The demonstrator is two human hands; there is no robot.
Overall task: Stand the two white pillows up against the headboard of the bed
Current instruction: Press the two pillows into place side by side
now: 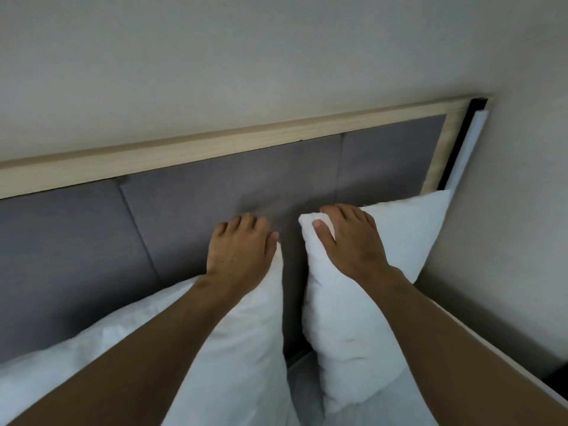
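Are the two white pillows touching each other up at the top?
Apart. The head view shows grey headboard between left pillow and right pillow.

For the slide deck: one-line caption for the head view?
Left hand and right hand each grip a white pillow's top corner against the grey padded headboard.

Two bare forearms — no sleeves, watch or rings — ending in left hand (242, 250) and right hand (350, 238).

Two white pillows, left pillow (239, 348), right pillow (347, 327), upright against grey headboard (190, 204)
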